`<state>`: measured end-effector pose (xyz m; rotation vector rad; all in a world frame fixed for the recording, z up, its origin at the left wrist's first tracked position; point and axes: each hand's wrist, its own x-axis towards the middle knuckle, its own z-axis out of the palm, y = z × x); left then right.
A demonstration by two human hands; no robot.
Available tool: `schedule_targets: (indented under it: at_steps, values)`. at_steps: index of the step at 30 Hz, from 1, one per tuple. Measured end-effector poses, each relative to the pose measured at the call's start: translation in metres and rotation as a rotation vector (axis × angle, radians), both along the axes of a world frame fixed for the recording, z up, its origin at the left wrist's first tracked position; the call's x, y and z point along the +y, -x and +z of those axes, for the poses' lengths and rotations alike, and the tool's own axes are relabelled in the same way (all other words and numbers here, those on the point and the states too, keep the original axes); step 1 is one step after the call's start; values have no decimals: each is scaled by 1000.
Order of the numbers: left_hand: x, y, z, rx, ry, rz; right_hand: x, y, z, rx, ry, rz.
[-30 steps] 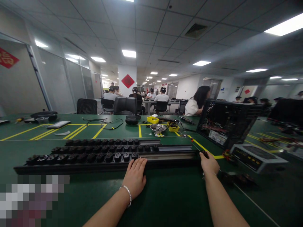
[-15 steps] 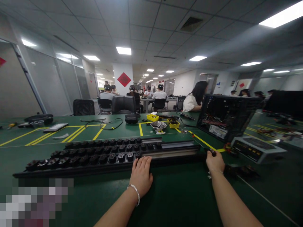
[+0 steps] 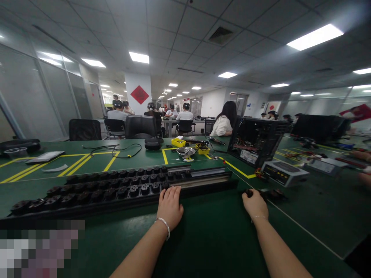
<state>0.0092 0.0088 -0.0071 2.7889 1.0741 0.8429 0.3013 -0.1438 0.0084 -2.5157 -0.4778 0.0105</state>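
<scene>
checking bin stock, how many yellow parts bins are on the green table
2. One yellow bin sits at the far middle of the green table, left of the metal bowl; the other yellow bin is just right of the bowl. More may be hidden behind the open computer case.

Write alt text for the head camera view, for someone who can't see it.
Two bare hands rest on a green table: the left hand flat against a long black tray of small black parts, the right hand on a small dark object. An open computer case stands behind.
</scene>
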Motion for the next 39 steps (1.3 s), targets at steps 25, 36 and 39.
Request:
schedule_targets:
  at_steps: [25, 36, 39]
  values:
    - [10, 5, 3, -169, -234, 290, 44, 42, -14, -892, -22, 592]
    - [25, 16, -5, -3, -175, 450, 100, 99, -16, -736, -96, 829]
    - [24, 17, -5, 2, -194, 459, 100, 102, -13, -662, -92, 860]
